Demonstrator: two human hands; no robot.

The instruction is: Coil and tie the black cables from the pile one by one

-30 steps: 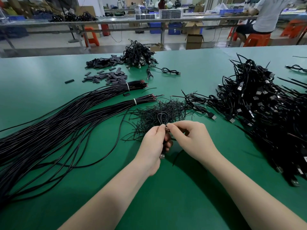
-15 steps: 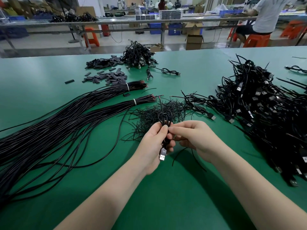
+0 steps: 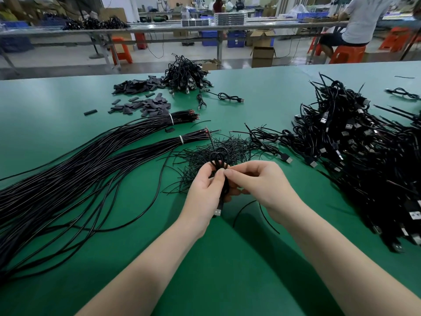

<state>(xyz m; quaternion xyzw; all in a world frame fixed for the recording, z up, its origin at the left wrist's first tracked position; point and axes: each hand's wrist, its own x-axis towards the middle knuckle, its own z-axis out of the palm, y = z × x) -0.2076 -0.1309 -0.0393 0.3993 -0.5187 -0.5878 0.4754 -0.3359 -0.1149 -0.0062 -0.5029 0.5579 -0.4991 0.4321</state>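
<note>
Your left hand grips a coiled black cable upright above the green table, fingers curled round the middle of the bundle, while your right hand pinches a thin tie wire against the coil just beside your left fingertips. The two hands touch at the coil, near the centre of the table.

The coil shows as several tight loops fanning above your left fingers, with its silver USB plug hanging below the heel of that hand. The tie wire's loose ends curve down and out beneath your right wrist.

Just behind your hands lies a tangle of short tie wires. To your left, two long bundles of uncoiled cables, each banded in white near its far end, sweep across the table toward its left edge. To your right, well apart from your hands, a large heap of finished coils with USB plugs runs to the right edge. Farther back sit flat dark sleeve pieces and a smaller mound of cables.

Bare green surface lies open between your forearms and the near edge, and in the gap between your right hand and the heap.
</note>
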